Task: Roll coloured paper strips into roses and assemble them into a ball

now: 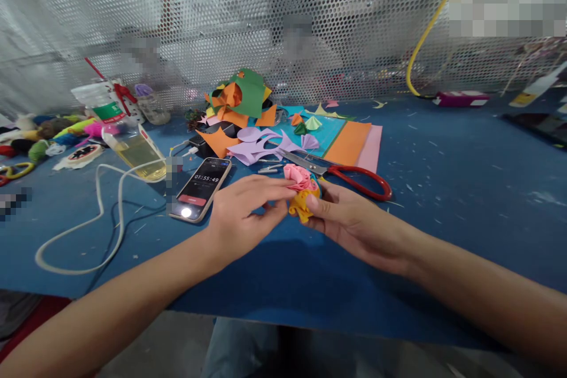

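Left on the desk [443, 189]: one bottle [133, 143] of yellowish liquid, one phone [202, 189] (screen reading 01:55:49). Near centre: left hand [248, 212], fingertips against a pink-and-yellow crumpled cluster [302, 201], whether pinching cannot be told; right hand [358, 218], its grip around that cluster; red-handled scissors [313, 166], farther back.

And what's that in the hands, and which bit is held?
A ruffled pink-and-yellow bundle. The right hand grips its yellow part, thumb in front; the left hand seems to touch the pink part.
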A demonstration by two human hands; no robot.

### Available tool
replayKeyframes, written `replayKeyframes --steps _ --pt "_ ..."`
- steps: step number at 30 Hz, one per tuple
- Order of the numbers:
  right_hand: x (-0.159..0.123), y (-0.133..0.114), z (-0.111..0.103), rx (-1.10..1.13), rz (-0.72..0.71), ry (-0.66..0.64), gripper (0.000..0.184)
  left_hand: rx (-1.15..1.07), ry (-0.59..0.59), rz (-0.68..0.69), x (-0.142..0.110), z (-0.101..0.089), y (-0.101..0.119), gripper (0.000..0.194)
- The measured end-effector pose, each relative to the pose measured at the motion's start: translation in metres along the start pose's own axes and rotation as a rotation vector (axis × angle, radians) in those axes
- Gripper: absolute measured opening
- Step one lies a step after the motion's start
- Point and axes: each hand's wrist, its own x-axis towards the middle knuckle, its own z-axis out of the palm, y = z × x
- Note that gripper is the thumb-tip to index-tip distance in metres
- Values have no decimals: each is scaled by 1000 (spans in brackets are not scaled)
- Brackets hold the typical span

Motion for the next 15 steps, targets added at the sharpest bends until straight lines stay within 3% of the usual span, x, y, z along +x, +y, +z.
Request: replayKeyframes --steps 6,11,15 --pt "0 1 -2 -96 -8 -34 46 -30 -49 70 4 -3 -4 19" --pt "-2 -1 -1 -207 -6 1 52 17 -63 150 6 -4 -3 8" --pt "0 -1 -3 -354 -30 -10 47 69 -56 136 6 -3 -2 9"
